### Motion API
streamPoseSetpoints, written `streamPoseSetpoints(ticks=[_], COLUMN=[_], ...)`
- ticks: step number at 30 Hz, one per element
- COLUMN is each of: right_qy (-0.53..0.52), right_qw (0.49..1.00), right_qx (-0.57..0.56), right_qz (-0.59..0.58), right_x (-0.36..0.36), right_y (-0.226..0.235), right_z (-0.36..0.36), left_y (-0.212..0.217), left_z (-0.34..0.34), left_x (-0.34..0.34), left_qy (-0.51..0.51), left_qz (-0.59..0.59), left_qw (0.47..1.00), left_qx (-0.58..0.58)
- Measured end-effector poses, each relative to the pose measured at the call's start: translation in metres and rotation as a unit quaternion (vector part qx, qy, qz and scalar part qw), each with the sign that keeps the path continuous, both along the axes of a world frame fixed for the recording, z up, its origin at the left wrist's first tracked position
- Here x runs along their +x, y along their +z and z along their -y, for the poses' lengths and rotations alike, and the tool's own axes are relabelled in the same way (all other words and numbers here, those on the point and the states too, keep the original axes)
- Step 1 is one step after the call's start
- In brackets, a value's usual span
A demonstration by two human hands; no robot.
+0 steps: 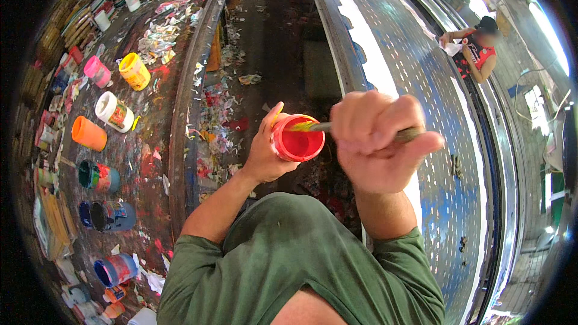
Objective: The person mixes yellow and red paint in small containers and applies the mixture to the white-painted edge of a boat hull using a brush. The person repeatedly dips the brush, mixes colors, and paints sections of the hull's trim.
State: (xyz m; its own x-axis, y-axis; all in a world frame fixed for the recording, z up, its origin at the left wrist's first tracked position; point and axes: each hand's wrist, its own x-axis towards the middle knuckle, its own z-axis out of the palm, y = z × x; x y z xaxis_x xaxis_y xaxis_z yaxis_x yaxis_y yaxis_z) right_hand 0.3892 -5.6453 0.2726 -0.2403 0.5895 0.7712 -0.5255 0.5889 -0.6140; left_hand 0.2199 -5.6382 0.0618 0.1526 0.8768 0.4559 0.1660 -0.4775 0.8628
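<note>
In the middle of the head view, my left hand [262,155] wraps around the side of a plastic tub [303,142] of red paint, its open mouth turned up toward me. Yellow paint marks one of the fingers. My right hand [376,144], raised at the right of the tub, is closed in a fist around the handle of a thin stirring stick [323,126]. The stick's yellow-smeared end reaches over the tub's mouth; whether it touches the paint I cannot tell.
A paint-stained bench [150,162] on the left carries several paint tubs, among them a yellow tub [135,72] and an orange tub [89,133]. Scraps litter the aisle floor [274,42]. A long perforated table [409,78] runs along the right, with another person [480,54] beyond it.
</note>
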Motion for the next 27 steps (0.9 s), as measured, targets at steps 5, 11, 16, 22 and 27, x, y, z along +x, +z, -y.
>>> streamPoseSetpoints(ticks=[5,11,16,22,27], right_qy=[0.036,0.041,-0.033,0.026,-0.050], right_qw=[0.997,0.998,0.999,0.998,0.997], right_qx=[-0.017,-0.036,0.010,-0.020,-0.014], right_qz=[0.070,0.016,-0.017,0.054,-0.060], right_x=[0.030,0.019,0.025,0.040,0.018], right_y=[0.000,-0.025,-0.013,-0.010,-0.026], right_z=[0.000,0.008,0.007,0.016,0.029], left_y=[-0.008,-0.003,0.009,-0.010,-0.010], left_z=[0.003,0.003,0.008,0.004,0.012], left_x=[0.002,0.010,0.014,0.009,0.019], left_qy=[-0.019,-0.030,0.001,-0.023,-0.024], left_qz=[-0.020,0.005,-0.076,-0.095,-0.013], left_qw=[1.000,1.000,0.995,0.992,1.000], left_qx=[-0.010,-0.008,0.068,0.079,0.008])
